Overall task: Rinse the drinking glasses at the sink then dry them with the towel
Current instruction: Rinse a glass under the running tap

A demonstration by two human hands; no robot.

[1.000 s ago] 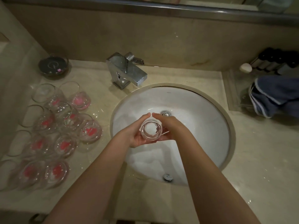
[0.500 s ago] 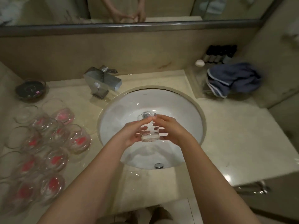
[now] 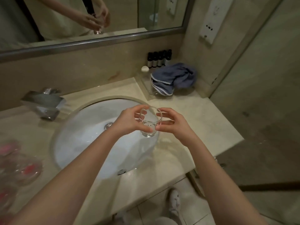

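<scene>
A clear drinking glass (image 3: 150, 123) is upright above the right rim of the white sink (image 3: 90, 127). My left hand (image 3: 129, 121) grips its left side, fingers curled round the wall. My right hand (image 3: 172, 123) pinches its right side with thumb and fingertips. A blue towel (image 3: 173, 79) lies crumpled at the back right of the counter, beyond the glass. Several more glasses with pink bottoms (image 3: 24, 169) stand blurred at the left edge of the counter.
A chrome faucet (image 3: 44, 103) sits behind the sink at the left. Small dark bottles (image 3: 159, 59) and a white cap (image 3: 145, 69) stand against the wall behind the towel. A mirror (image 3: 81, 21) runs along the back. The counter edge drops to a tiled floor on the right.
Both hands carried the glass from over the sink's middle to its right rim. The view swung right and up, so the towel is nearer the centre and the other glasses slid to the left edge.
</scene>
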